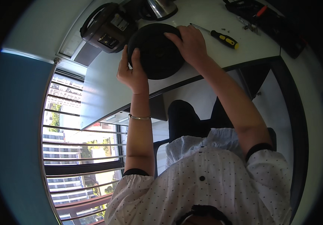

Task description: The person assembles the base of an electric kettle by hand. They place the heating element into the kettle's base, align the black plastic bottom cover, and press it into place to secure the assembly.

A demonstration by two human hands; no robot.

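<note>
A round black object (157, 56), thick and disc-like, is held at the table's near edge; its exact kind is too dark to make out. My left hand (133, 71) grips its left side, with the thumb on the face and the fingers around the rim. At the upper right of the rim, my right hand (192, 44) has hold of it too, thumb laid over the face. To the right of that hand lies a screwdriver (224, 39) with a black and yellow handle, its shaft pointing to the far left. A few tiny metal pieces (225, 29) lie beside it.
A brown appliance with a handle (107, 30) stands at the far left, next to a shiny metal kettle (160, 8). An opened black tool case (277, 28) with small metal parts (248, 26) sits at the far right. A barred window (82, 150) is on my left.
</note>
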